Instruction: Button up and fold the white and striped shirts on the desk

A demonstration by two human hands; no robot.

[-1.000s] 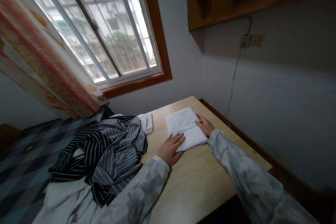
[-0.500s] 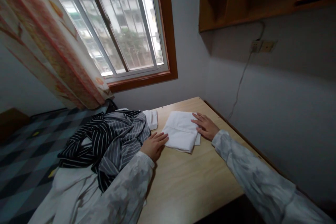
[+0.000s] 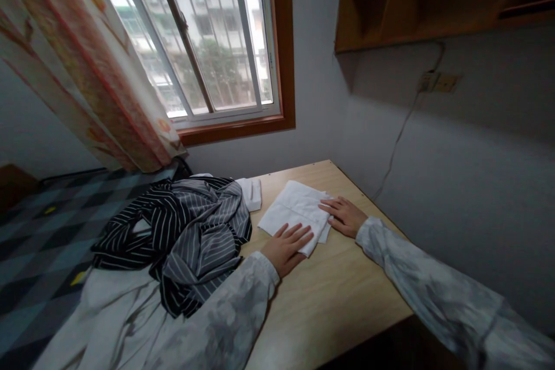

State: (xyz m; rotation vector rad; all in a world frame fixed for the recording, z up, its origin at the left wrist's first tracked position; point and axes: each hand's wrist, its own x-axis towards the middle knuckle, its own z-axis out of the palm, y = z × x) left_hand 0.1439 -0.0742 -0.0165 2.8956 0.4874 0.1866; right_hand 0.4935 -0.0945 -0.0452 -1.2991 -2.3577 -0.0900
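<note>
The left hand and right hand rest on a folded white cloth.
Each grip is open, fingers spread. The cloth lies on the wooden counter. To its left is a heap of striped clothes, then a checkered bed.

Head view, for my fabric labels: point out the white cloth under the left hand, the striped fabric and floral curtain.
White cloth (image 3: 295, 205), head view: middle of top face.
Striped fabric (image 3: 197, 240), head view: gray middle folds.
Floral curtain (image 3: 91, 63), head view: roughly mid-length.
</note>
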